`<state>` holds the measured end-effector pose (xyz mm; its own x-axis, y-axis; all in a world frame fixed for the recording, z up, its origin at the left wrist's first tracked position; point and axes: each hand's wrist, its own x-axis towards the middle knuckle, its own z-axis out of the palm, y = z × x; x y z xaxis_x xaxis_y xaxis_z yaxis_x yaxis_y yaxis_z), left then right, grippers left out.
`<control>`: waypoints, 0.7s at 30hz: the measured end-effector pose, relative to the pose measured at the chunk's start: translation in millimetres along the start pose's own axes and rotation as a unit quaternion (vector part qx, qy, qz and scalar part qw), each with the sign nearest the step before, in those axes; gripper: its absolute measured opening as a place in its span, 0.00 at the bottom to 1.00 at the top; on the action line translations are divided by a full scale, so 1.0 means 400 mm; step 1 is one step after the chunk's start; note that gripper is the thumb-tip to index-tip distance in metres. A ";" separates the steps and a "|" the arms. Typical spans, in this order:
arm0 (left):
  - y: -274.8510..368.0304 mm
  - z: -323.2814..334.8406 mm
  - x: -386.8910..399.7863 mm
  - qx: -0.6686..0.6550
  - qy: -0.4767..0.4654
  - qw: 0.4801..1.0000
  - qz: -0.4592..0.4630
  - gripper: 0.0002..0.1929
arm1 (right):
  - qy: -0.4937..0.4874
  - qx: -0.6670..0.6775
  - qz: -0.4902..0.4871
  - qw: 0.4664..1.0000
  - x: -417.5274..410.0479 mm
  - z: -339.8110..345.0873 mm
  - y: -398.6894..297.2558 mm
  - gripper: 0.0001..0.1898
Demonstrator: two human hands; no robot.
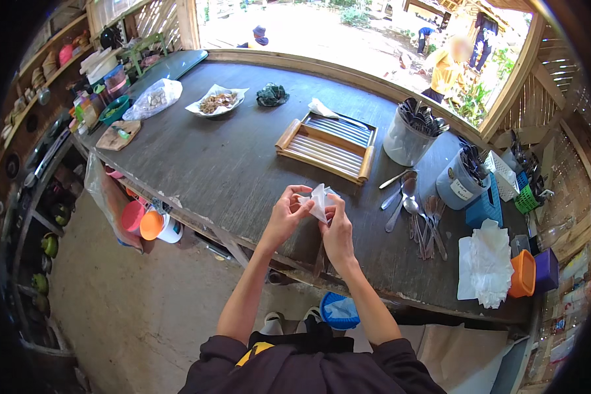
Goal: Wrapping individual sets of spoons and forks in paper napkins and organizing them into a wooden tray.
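Above the near edge of the dark wooden table [212,162], my left hand [286,214] and my right hand [339,231] both hold a folded white paper napkin [319,203] between fingers and thumbs. Just beyond them lies a wooden and bamboo tray [325,150]. At its far side rests a white-wrapped bundle [322,108], with a metal utensil beside it. Loose spoons and forks [423,216] are spread to the right of my hands. A stack of white napkins [487,266] lies at the table's right end.
Clear tubs of cutlery [408,138] [460,182] stand right, near a blue basket [483,207] and an orange container [523,273]. A plate of food [216,102], dark crumpled bundle [272,94], plastic bag [153,99] and cutting board [119,135] lie left. People are outside the opening.
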<state>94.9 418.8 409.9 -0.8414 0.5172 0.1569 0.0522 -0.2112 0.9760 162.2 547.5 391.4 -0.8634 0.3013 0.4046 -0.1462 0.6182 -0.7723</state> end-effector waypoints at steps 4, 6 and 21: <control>-0.010 -0.003 0.002 -0.031 0.042 0.999 -0.008 0.17 | 0.039 0.024 0.030 0.999 0.011 -0.017 -0.010 0.28; -0.017 -0.002 0.008 -0.038 0.048 0.998 -0.008 0.17 | 0.057 0.033 0.037 0.997 0.017 -0.037 -0.012 0.26; -0.061 0.072 0.080 0.381 0.065 0.922 -0.007 0.27 | 0.072 -0.101 0.099 0.987 0.031 -0.102 0.085 0.30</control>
<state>82.2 464.5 395.3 -0.8998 0.4011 0.1719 0.3619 0.4656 0.8077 166.2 602.0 390.3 -0.7854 0.5219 0.3329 0.1306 0.6653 -0.7350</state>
